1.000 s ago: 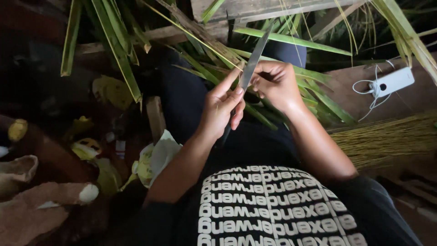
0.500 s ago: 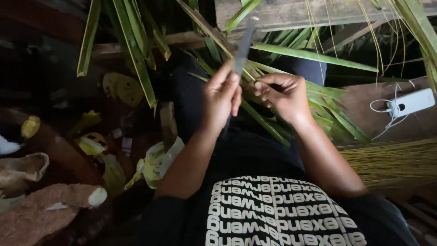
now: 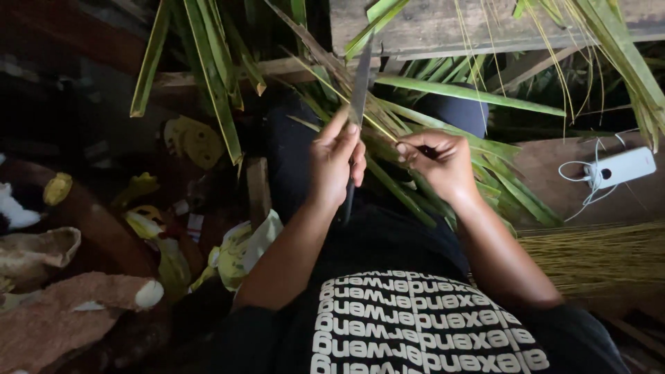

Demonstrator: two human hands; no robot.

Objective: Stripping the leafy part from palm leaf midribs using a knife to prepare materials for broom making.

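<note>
Over the lap, the left hand (image 3: 337,163) wraps its fingers around a knife (image 3: 357,90), blade pointing up, while the right hand (image 3: 443,163) pinches a green palm leaf (image 3: 457,90). Around them lie wooden boards (image 3: 429,28), a bundle of thin sticks (image 3: 596,256) and a white device with cable (image 3: 620,167) on the dim floor (image 3: 547,173).

Rustic outdoor craft spot: palm fronds (image 3: 208,76) piled, rough wooden planks (image 3: 443,24), midrib bundle (image 3: 596,256).
</note>
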